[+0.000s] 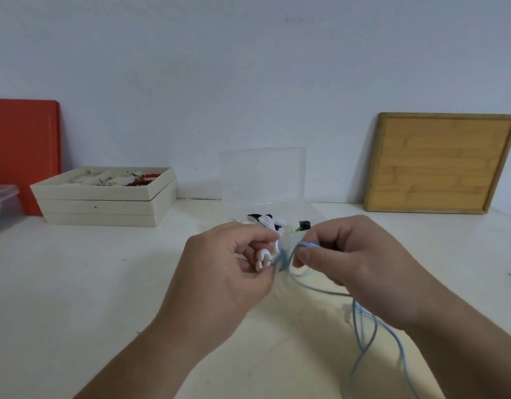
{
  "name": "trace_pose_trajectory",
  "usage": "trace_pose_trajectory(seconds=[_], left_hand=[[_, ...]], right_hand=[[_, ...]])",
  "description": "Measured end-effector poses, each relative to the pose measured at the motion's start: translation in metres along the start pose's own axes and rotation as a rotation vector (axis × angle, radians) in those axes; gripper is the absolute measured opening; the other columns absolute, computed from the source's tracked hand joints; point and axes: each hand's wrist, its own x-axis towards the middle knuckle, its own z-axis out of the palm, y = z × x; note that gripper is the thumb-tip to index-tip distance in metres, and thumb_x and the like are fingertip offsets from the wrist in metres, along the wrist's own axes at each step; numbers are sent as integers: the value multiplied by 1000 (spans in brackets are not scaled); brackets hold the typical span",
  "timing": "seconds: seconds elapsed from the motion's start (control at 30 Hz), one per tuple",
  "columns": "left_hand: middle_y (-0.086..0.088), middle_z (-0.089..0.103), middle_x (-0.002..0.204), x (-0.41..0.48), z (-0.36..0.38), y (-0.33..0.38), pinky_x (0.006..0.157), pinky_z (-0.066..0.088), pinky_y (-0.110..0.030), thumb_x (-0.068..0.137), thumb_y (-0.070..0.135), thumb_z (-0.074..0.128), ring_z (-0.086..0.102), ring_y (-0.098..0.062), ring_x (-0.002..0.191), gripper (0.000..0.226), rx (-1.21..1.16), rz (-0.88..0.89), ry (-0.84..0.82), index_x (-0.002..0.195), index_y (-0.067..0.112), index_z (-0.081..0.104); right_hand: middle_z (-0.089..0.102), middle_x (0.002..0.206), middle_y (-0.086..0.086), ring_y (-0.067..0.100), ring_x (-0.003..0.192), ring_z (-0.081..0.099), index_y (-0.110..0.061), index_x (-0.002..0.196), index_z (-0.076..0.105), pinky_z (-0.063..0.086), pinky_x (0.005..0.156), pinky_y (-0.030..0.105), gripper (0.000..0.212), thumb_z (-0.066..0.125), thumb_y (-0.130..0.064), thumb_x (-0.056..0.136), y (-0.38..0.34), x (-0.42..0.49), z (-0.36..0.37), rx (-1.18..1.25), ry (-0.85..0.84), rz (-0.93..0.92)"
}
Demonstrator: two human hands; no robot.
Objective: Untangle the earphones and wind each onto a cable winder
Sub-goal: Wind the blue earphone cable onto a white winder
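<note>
White and bare, your desk (75, 283) runs back to a pale wall, and the clear plastic box (265, 180) with its lid raised sits at the middle of it. Inside that box you can see a black-and-white cable winder (261, 220) and a small black piece (304, 225) beside something green; the rest is hidden behind your hands. Just in front of the box, your left hand (219, 272) pinches a white curly cable winder (262, 257), its fingers curled around it. Your right hand (355, 263) pinches the light blue earphone cable (363, 326), looped over its forefinger; the cable stretches across to the white winder and trails down toward you over the desk. Left of the box stands a stack of cream jewellery trays (101, 205), the top one holding red beads (143, 180) and small silvery pieces. Behind the trays an orange board (23, 151) leans on the wall; right of the box leans a bamboo tray (438, 162).
</note>
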Motion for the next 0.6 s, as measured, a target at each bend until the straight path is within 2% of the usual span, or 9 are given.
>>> trace_pose_trajectory(seconds=[0.1, 0.23, 0.37, 0.5, 0.6], left_hand=[[10, 71, 82, -1, -1, 0, 72, 60, -31, 74, 0, 77, 67, -8, 68, 38, 4, -13, -108, 96, 31, 79], [7, 70, 78, -1, -3, 1, 73, 61, -38, 75, -1, 76, 68, -14, 66, 36, -62, -63, -193, 94, 30, 79], [11, 70, 77, -2, -4, 2, 65, 59, -27, 76, -2, 76, 68, -9, 66, 35, -118, -100, -246, 92, 29, 79], [5, 72, 80, -3, -1, 5, 75, 62, -38, 75, -8, 75, 68, -10, 72, 36, -199, -97, -291, 93, 23, 79], [-1, 73, 82, -2, -1, 6, 76, 63, -38, 74, -14, 75, 68, -11, 75, 39, -282, -94, -299, 93, 20, 79]], right_hand=[[47, 46, -8, 5, 39, 34, -17, 66, 70, 30, 42, 14, 20, 73, -18, 85, 0, 1, -2, -135, 146, 10], [62, 59, 5, 9, 46, 41, -22, 70, 72, 35, 44, 15, 13, 81, -19, 79, -1, 1, -4, -92, 194, 7], [55, 51, -7, 7, 46, 41, -19, 72, 74, 36, 48, 16, 11, 80, -14, 80, 4, 3, -9, 18, 231, 19], [59, 51, -7, 8, 48, 51, -17, 72, 75, 44, 53, 17, 13, 75, -15, 85, 9, 6, -13, 107, 293, 69], [57, 48, -4, 6, 43, 47, -16, 71, 75, 39, 46, 11, 15, 74, -17, 86, 9, 6, -10, 87, 297, 73]])
